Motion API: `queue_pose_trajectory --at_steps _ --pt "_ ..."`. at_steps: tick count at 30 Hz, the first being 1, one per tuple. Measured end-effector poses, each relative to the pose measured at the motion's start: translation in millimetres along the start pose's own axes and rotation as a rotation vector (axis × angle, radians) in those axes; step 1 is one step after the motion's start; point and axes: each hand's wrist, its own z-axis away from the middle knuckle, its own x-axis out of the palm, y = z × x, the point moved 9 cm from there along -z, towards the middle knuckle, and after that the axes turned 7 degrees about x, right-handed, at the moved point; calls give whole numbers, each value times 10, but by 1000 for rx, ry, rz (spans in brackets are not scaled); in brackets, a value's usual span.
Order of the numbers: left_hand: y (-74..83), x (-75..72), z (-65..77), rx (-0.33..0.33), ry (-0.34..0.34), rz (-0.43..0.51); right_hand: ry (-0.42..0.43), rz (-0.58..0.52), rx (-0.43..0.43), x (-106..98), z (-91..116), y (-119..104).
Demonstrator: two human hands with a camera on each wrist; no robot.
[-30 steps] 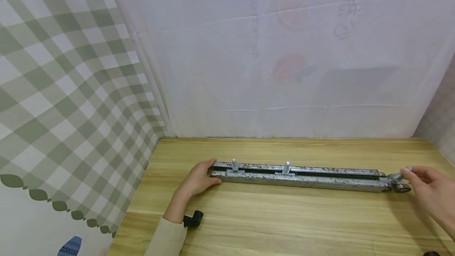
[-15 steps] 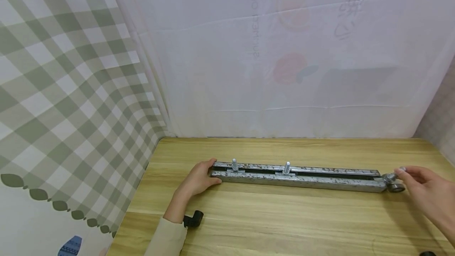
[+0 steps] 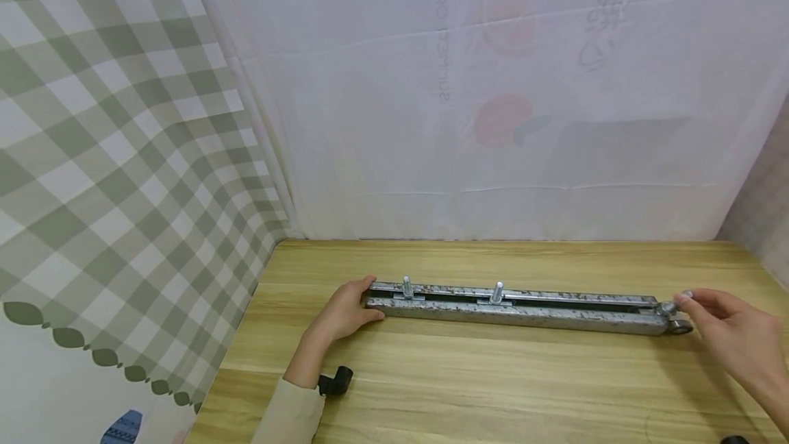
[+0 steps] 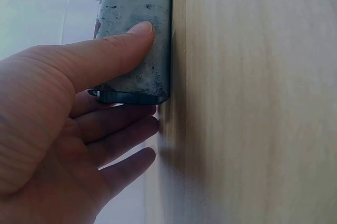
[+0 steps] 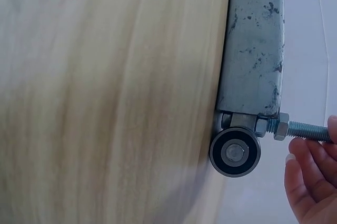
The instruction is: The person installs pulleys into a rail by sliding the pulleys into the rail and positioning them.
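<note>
A long slotted metal rail (image 3: pixel 524 318), speckled with dark marks, lies across the wooden table. My left hand (image 3: pixel 342 310) grips its left end; in the left wrist view the thumb (image 4: pixel 118 58) presses along the rail's side, with the other fingers around the end and beyond. Two bolts, one nearer the left end (image 3: pixel 407 287) and one near the middle (image 3: pixel 497 293), stand up through the slot. At the right end, my right hand (image 3: pixel 736 334) pinches the threaded bolt (image 5: pixel 308 131) of a roller trolley. Its round wheel (image 5: pixel 234 152) sits just outside the rail's mouth, its front part inside.
The wooden table (image 3: pixel 493 382) stretches in front of the rail. Behind it hangs a white printed sheet (image 3: pixel 401 122), and a green checked cloth (image 3: pixel 123 156) hangs at the left. A black wrist mount (image 3: pixel 335 381) is by the left sleeve.
My right hand has moved left, sliding the roller trolley farther into the rail's right end. The left hand has stayed in place on the rail.
</note>
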Motion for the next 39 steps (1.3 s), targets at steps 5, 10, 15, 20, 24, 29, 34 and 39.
queue_pose_trajectory --at_steps 5,10,15,20,24,29,34,39 --pt "5 2 0 3 2 3 -16 28 -11 15 -2 -34" --pt "1 2 -2 6 4 0 -47 44 -3 53 5 -66" --pt "-6 2 -3 5 2 -3 -48 36 -19 76 26 -102" --pt "-9 8 -5 7 0 -3 -65 54 -20 92 31 -128" --pt "-8 -2 -4 9 5 -1 -75 53 -22 97 31 -148" --pt "-13 -2 0 -6 -2 2 -90 56 -28 100 22 -160" --pt "-18 5 3 -13 -6 2 -94 63 -40 97 11 -175" --pt "-1 3 1 -8 -4 10 -89 55 -96 113 22 -230"
